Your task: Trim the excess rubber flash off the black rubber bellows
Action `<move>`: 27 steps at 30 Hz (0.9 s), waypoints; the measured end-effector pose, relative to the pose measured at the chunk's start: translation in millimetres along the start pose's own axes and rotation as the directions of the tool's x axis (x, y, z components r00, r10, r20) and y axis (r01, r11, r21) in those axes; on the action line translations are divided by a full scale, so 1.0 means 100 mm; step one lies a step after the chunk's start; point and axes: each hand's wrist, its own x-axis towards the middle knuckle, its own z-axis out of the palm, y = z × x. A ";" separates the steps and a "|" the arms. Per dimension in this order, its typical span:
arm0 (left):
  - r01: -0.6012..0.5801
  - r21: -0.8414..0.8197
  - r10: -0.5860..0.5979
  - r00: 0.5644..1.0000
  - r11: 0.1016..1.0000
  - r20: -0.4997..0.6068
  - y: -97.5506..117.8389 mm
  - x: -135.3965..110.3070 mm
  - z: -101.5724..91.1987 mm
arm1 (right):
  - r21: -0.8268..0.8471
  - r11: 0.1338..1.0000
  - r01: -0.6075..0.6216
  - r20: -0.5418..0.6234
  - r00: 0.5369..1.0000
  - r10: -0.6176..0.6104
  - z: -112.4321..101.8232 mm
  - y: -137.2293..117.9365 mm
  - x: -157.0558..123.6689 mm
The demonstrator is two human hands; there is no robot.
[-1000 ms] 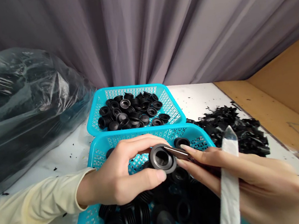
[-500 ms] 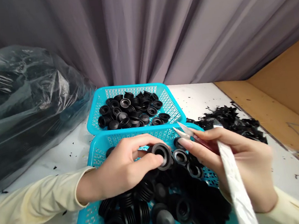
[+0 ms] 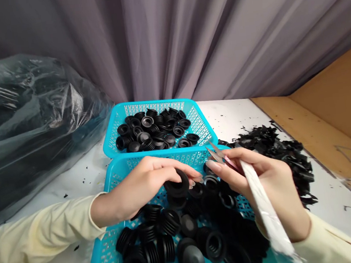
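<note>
My left hand [image 3: 140, 184] is closed on a black rubber bellows-like part [image 3: 176, 188], thumb at its round opening, held over the near blue basket [image 3: 112, 172]. Ribbed black rubber parts [image 3: 192, 260] of the same kind fill that basket, some ring end up and some domed end up. In my right hand [image 3: 275, 187] is a pair of small pointed snips [image 3: 216, 154] with a white-wrapped handle. Their two blades stand slightly apart and point up and left, to the right of the held part and not touching it.
Behind stands a second blue basket [image 3: 207, 130] with more black parts. A heap of black rubber scraps [image 3: 269, 146] lies on the white table to the right. A large clear plastic bag [image 3: 35, 122] sits at left, a cardboard sheet [image 3: 336, 130] at right, a grey curtain [image 3: 159, 40] behind.
My left hand has turned and tilted the bellows-like part, which sits slightly lower and farther left. My right hand has shifted a little left with the snips.
</note>
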 end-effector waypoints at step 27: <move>0.075 -0.160 -0.057 0.992 0.984 0.117 0.01 0.03 0.07 | 0.117 0.948 0.297 0.265 0.910 -0.318 -0.08 0.11 -0.10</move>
